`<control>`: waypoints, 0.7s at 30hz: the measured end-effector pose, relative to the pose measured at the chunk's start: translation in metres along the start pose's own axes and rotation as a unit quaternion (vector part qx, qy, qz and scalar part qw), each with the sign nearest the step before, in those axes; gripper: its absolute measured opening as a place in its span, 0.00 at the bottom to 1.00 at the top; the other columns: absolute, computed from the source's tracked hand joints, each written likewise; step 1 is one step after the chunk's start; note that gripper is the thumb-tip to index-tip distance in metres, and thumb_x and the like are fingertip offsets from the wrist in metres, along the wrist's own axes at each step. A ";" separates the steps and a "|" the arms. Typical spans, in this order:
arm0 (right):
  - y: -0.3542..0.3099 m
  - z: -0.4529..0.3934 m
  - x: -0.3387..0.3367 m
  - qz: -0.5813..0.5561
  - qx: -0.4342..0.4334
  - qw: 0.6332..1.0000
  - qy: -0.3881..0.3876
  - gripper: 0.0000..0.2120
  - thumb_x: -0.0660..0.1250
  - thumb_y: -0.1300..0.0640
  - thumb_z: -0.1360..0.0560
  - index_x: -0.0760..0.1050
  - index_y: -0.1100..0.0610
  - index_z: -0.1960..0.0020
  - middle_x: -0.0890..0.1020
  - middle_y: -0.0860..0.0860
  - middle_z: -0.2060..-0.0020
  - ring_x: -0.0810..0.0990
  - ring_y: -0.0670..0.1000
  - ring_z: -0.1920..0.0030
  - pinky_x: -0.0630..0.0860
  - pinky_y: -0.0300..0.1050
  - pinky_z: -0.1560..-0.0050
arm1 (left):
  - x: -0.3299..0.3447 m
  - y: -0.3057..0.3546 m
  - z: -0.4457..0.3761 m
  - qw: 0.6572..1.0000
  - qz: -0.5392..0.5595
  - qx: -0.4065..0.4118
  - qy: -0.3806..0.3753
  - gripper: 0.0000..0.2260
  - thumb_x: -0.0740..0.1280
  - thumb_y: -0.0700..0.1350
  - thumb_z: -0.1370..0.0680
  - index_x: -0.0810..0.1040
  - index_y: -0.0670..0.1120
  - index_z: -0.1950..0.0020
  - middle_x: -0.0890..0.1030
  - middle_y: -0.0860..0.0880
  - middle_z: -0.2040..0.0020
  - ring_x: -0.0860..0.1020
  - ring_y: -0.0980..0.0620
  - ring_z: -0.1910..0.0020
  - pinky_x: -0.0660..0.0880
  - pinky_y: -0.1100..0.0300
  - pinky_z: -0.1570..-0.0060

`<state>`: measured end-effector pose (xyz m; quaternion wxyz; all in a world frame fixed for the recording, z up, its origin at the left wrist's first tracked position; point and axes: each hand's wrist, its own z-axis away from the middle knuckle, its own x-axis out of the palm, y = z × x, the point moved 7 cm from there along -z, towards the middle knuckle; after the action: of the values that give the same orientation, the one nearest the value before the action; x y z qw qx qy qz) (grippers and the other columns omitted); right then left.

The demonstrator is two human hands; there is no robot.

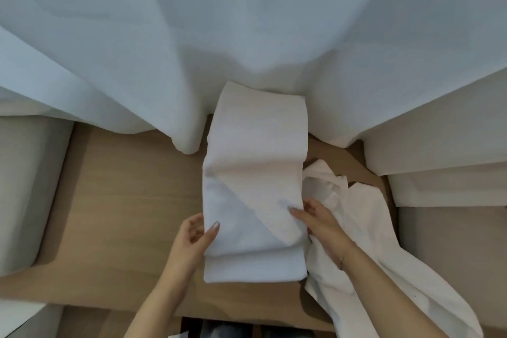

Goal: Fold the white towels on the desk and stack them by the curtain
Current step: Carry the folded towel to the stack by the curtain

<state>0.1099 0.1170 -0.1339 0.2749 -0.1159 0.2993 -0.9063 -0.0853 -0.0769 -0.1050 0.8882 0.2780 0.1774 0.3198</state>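
A long white towel (255, 195), folded into a narrow strip, lies on the wooden desk (123, 200) and runs from the front edge up to the sheer curtain (219, 35). Its near end is folded back over itself. My left hand (196, 236) grips the towel's left edge near that fold, thumb on top. My right hand (319, 225) holds the right edge of the same fold, fingers on the cloth. A second white towel (370, 241) lies crumpled to the right, partly under my right forearm, and hangs over the desk's front edge.
The curtain drapes onto the back of the desk. A grey cushioned seat (24, 186) stands at the left. White panels (439, 151) and a grey surface (452, 236) border the right. Bare wood shows left of the towel.
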 end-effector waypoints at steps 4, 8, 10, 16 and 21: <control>0.021 0.020 0.005 -0.002 0.004 0.999 0.035 0.10 0.69 0.57 0.23 0.79 0.60 0.44 0.85 0.53 0.49 0.83 0.49 0.50 0.79 0.36 0.53 | 0.007 -0.016 0.020 0.999 0.016 0.018 0.030 0.12 0.68 0.46 0.22 0.76 0.47 0.39 0.84 0.49 0.47 0.82 0.51 0.48 0.78 0.61 0.57; 0.029 0.040 0.003 -0.005 -0.007 0.998 0.058 0.07 0.68 0.58 0.23 0.79 0.59 0.47 0.84 0.50 0.52 0.83 0.47 0.51 0.78 0.32 0.56 | 0.004 -0.022 0.033 0.999 0.016 0.025 0.037 0.06 0.68 0.44 0.21 0.78 0.48 0.44 0.84 0.51 0.52 0.83 0.55 0.53 0.78 0.65 0.62; 0.044 0.054 0.000 -0.009 0.000 0.998 0.068 0.06 0.68 0.58 0.23 0.78 0.56 0.47 0.84 0.48 0.51 0.82 0.44 0.53 0.77 0.31 0.59 | 0.003 -0.031 0.039 0.999 0.015 0.018 0.030 0.06 0.68 0.42 0.22 0.78 0.47 0.45 0.85 0.50 0.53 0.83 0.54 0.53 0.78 0.65 0.62; 0.064 0.062 0.002 -0.018 0.013 0.997 0.071 0.08 0.67 0.59 0.22 0.78 0.58 0.44 0.83 0.51 0.48 0.81 0.47 0.50 0.78 0.33 0.56 | 0.003 -0.054 0.040 0.999 -0.024 0.014 0.040 0.09 0.70 0.43 0.22 0.76 0.47 0.43 0.83 0.49 0.47 0.81 0.51 0.47 0.77 0.61 0.54; 0.031 0.041 0.004 -0.071 0.025 0.997 0.023 0.11 0.68 0.57 0.23 0.77 0.59 0.43 0.84 0.53 0.49 0.83 0.49 0.53 0.79 0.38 0.59 | 0.004 -0.012 0.019 0.997 -0.050 0.051 0.029 0.23 0.76 0.47 0.27 0.69 0.54 0.37 0.81 0.52 0.48 0.81 0.53 0.49 0.78 0.57 0.52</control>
<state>0.1354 0.0741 -0.1203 0.2055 -0.1088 0.2744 -0.9331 -0.0675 -0.0886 -0.0980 0.8823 0.3047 0.2328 0.2730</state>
